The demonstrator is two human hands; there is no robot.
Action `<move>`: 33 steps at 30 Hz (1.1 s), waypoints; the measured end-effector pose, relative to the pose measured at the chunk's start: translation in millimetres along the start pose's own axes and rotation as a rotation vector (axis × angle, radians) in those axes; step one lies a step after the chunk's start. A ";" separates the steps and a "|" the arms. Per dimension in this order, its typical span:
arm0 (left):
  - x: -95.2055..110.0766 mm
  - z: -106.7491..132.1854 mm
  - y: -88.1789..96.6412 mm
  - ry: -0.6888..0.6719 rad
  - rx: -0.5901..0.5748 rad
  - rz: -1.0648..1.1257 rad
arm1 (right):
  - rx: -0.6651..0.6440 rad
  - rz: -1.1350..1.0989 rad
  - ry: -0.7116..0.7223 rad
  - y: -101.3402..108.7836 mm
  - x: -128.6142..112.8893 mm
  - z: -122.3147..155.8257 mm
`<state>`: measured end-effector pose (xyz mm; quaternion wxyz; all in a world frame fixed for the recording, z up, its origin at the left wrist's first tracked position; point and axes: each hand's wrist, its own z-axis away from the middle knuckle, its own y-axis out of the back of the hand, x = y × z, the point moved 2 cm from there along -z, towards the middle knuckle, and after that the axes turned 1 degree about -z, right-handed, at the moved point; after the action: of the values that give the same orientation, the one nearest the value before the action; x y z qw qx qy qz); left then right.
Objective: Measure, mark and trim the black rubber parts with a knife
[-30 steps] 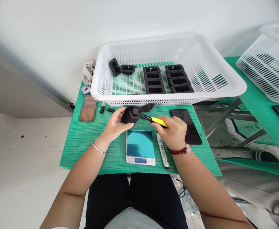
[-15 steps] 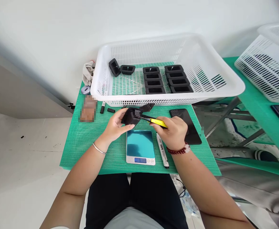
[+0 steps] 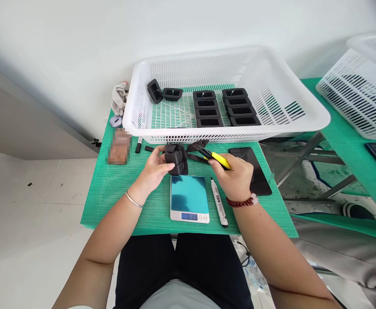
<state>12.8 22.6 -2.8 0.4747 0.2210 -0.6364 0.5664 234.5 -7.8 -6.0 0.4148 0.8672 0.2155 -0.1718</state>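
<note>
My left hand (image 3: 157,167) is closed around a black molded part (image 3: 176,159), thumb on its near side, above the far edge of a small digital scale (image 3: 189,193). In my right hand (image 3: 236,174) is a slim yellow-and-black tool (image 3: 220,160), which looks like a utility knife. Its dark tip points up and left, apart from the part. Behind the tip lies a thin dark curved piece (image 3: 197,146), and a narrow black strip (image 3: 197,158) is just below. A white marker (image 3: 219,204) lies right of the scale.
Behind my hands, a white basket (image 3: 207,134) holds several black molded parts (image 3: 207,112) in rows. A black phone (image 3: 259,171) lies right, partly behind my right hand. At left are a glove (image 3: 119,96) and a blurred brown object (image 3: 119,148). Another basket (image 3: 358,94) stands right.
My right hand has drawn the tool's tip away from the black part, to the right. My left hand has turned the part, so another side faces me.
</note>
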 end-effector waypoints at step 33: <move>8.1 1.1 -2.0 -0.007 0.129 0.212 | -0.037 0.094 0.148 -5.9 -11.6 2.1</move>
<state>10.4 23.1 5.2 0.3948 0.1846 -0.6199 0.6525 221.4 -8.8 -5.6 0.4211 0.8790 0.2076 -0.0835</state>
